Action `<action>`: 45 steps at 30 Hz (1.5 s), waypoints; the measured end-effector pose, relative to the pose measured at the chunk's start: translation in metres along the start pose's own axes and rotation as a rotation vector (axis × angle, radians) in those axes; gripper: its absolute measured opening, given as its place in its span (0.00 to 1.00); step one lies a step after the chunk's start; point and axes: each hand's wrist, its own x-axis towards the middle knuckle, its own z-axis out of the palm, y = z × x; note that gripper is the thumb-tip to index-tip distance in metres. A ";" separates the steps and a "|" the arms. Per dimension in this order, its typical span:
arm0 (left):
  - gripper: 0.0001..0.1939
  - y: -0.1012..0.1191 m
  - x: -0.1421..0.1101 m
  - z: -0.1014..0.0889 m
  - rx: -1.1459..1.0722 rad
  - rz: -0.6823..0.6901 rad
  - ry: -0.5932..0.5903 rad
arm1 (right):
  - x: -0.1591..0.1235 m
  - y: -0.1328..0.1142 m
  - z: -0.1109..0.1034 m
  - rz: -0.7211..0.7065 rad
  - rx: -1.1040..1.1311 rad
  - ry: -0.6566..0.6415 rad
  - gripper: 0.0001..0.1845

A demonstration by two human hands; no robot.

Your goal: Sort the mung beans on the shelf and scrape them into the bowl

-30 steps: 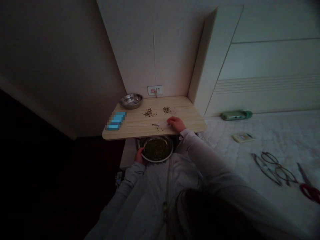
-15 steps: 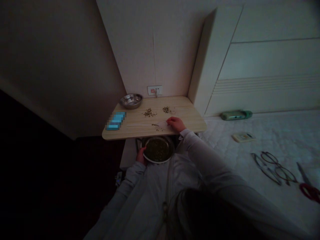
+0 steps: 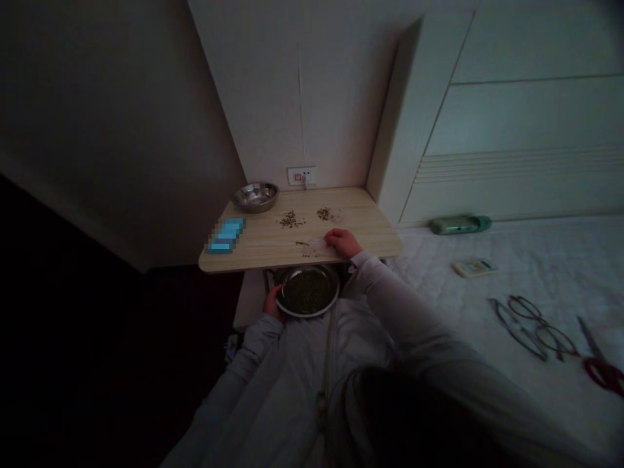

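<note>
My left hand (image 3: 273,303) grips the left rim of a round metal bowl (image 3: 336,300), which sits at my lap just below the table's front edge. Dark green bits (image 3: 308,291), too dim to identify, fill the bowl. With fingers pinched, my right hand (image 3: 344,242) holds the right end of a thin, pale, see-through sheet (image 3: 314,246) low over the wooden table (image 3: 258,244). A few dark bits lie around that sheet. Farther back are two small piles of bits, a left pile (image 3: 291,220) and a right pile (image 3: 323,213).
A shiny steel bowl (image 3: 256,197) stands at the table's back left, behind a pixelated blue phone-like item (image 3: 227,235). A wall socket (image 3: 301,175) is behind the table. On the bed at right lie a green case (image 3: 459,225), a remote-like item (image 3: 474,267), glasses (image 3: 541,325) and red-handled scissors (image 3: 602,370).
The see-through sheet shows wider and flatter beside my right hand, which has barely shifted. My left hand and the bowl it holds have moved very slightly left.
</note>
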 end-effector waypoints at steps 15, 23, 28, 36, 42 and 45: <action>0.11 0.000 0.000 0.000 -0.036 0.013 -0.015 | -0.001 -0.001 -0.001 0.000 0.010 -0.019 0.06; 0.15 0.000 -0.001 0.002 -0.020 0.005 0.005 | -0.001 -0.002 -0.001 0.011 0.014 -0.053 0.06; 0.14 0.000 0.002 -0.001 -0.024 0.021 0.008 | -0.003 -0.004 -0.002 -0.002 0.024 -0.093 0.06; 0.11 -0.002 0.006 -0.005 -0.049 -0.002 -0.046 | 0.001 0.005 0.000 -0.012 0.048 -0.129 0.07; 0.10 -0.002 0.009 -0.007 -0.054 0.033 -0.044 | -0.002 0.000 -0.003 0.015 0.055 0.112 0.08; 0.09 -0.001 0.008 -0.006 -0.045 0.012 -0.033 | -0.004 -0.004 -0.004 0.050 0.018 0.232 0.07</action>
